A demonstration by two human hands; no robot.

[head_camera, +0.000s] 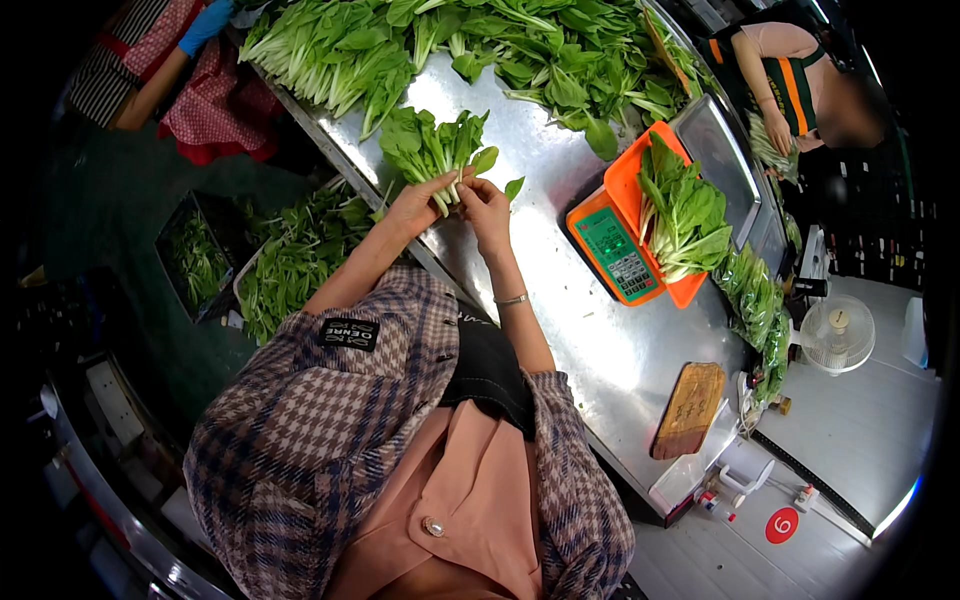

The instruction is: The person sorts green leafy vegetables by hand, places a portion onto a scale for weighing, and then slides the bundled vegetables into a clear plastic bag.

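Note:
Over the near edge of the metal table (540, 262), a small bunch of leafy greens (431, 146) is held with its pale stems toward me. My left hand (417, 205) grips the stems from the left. On the other side, the thumb and fingers of my right hand (487, 214) pinch at the same stems. A loose leaf (514, 187) lies just beyond the right hand. Right of my hands stands an orange digital scale (619, 259) with a lit display. Its orange tray (626, 169) carries a larger bunch of greens (686, 214).
Heaped greens (540, 45) cover the table's far side. Bagged greens (750, 296), a wooden board (688, 411) and a fan (836, 334) are at right. Crates of greens (199, 259) stand low at left. One person (787, 82) works at far right, another (150, 67) at upper left.

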